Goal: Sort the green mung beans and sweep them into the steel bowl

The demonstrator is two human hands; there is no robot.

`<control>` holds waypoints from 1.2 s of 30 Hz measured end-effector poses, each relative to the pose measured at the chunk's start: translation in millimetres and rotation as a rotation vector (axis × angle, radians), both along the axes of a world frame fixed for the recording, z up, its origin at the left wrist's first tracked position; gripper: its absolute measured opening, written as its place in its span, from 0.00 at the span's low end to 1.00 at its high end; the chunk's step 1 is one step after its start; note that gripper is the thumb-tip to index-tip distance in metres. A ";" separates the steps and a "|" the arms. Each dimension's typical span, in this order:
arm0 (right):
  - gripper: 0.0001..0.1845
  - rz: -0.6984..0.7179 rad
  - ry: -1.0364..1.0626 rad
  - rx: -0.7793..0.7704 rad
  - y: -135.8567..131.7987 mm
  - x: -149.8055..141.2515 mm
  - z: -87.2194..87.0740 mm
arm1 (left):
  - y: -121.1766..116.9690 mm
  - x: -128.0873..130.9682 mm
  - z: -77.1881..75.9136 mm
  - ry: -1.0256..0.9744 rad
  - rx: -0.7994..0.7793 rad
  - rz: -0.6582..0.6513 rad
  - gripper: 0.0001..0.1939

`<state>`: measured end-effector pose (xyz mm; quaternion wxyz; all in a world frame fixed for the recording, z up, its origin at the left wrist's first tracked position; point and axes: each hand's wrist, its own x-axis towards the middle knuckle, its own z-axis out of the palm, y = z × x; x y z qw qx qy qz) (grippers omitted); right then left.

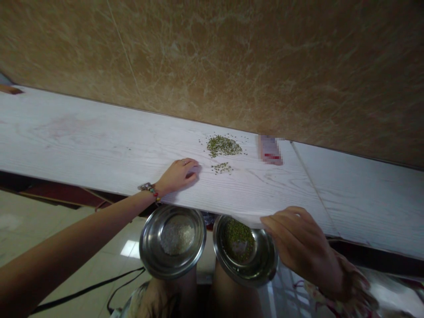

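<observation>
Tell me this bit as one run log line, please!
left hand: on white surface | right hand: pinching thin white piece | green beans: two patches; more in right bowl | left bowl: pale grains

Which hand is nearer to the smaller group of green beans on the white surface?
Left. The left hand rests beside the smaller group; the right hand is farther, by the bean bowl.

Small, round green beans point(221, 146) are spread in a denser heap and a smaller, looser patch on the white wood-grained tabletop point(99, 141). More beans are contained in a round, shiny steel bowl point(266, 265), above whose rim a thin whitish piece point(253, 221) is pinched; whitish grains point(178, 235) are contained in a similar steel bowl point(150, 258) beside it.
</observation>
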<state>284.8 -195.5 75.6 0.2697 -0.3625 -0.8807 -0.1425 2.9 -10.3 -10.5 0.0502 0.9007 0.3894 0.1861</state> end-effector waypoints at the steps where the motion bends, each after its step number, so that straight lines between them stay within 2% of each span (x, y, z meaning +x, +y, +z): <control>1: 0.13 -0.001 0.008 0.008 0.3 0.4 0.5 | 0.0 0.0 0.0 -0.001 0.001 -0.001 0.16; 5: 0.11 -0.053 0.009 0.037 8.9 5.3 -3.1 | 0.1 -0.1 -0.2 -0.005 -0.001 -0.004 0.16; 10: 0.07 -0.174 0.000 0.139 35.3 11.2 -15.7 | -0.4 0.4 0.3 -0.010 0.000 -0.004 0.16; 14: 0.08 -0.181 -0.001 0.226 57.9 8.1 -23.8 | -0.9 0.3 0.8 -0.010 0.004 0.002 0.16; 18: 0.10 -0.177 -0.051 0.233 72.5 4.5 -30.8 | -0.9 0.0 1.0 -0.024 0.007 -0.005 0.15; 23: 0.09 -0.246 -0.085 0.291 89.4 13.1 -38.8 | -1.3 0.2 1.6 -0.021 -0.002 -0.001 0.15; 31: 0.10 -0.325 -0.008 0.326 99.3 15.1 -41.6 | -0.8 0.0 1.1 -0.013 0.003 -0.005 0.15; 36: 0.11 -0.301 -0.037 0.299 103.7 5.1 -43.1 | -0.6 0.4 1.4 -0.025 -0.003 -0.006 0.15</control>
